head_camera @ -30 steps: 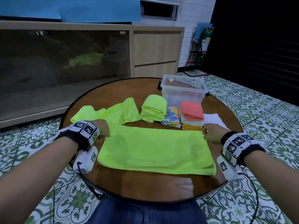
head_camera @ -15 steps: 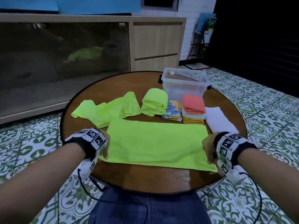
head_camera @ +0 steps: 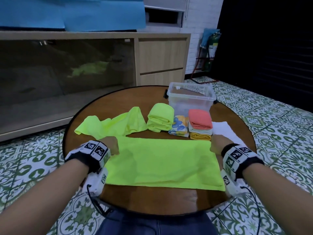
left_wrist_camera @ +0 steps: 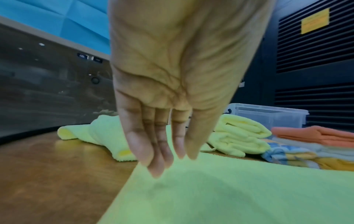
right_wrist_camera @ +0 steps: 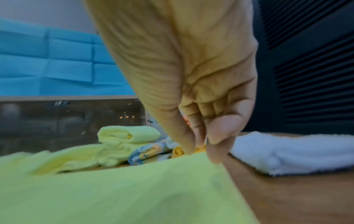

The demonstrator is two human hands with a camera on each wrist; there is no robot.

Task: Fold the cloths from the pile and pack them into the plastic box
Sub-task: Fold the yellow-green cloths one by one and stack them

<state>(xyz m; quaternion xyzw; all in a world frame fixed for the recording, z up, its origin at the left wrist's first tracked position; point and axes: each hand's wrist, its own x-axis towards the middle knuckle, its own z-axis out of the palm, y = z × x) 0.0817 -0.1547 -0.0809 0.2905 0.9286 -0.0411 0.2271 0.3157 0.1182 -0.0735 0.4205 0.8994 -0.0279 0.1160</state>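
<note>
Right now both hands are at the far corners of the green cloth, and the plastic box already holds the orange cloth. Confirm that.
Not quite. The plastic box holds no cloth in the head view; the orange cloth tops a folded stack in front of it. The left hand and right hand are at the green cloth's far corners.

Both hands are back up at the far edge of the lime-green cloth [head_camera: 162, 162] now. Half a second ago they were down at the near corners; the left hand [head_camera: 111, 145] has travelled up to the far left corner, straight fingertips [left_wrist_camera: 156, 169] pressing down on it. The right hand [head_camera: 218, 144] has gone up to the far right corner, thumb and fingers [right_wrist_camera: 216, 136] pinching the edge there. The cloth looks deeper front to back than a second ago, its near edge closer to the table rim [head_camera: 152, 212].
</note>
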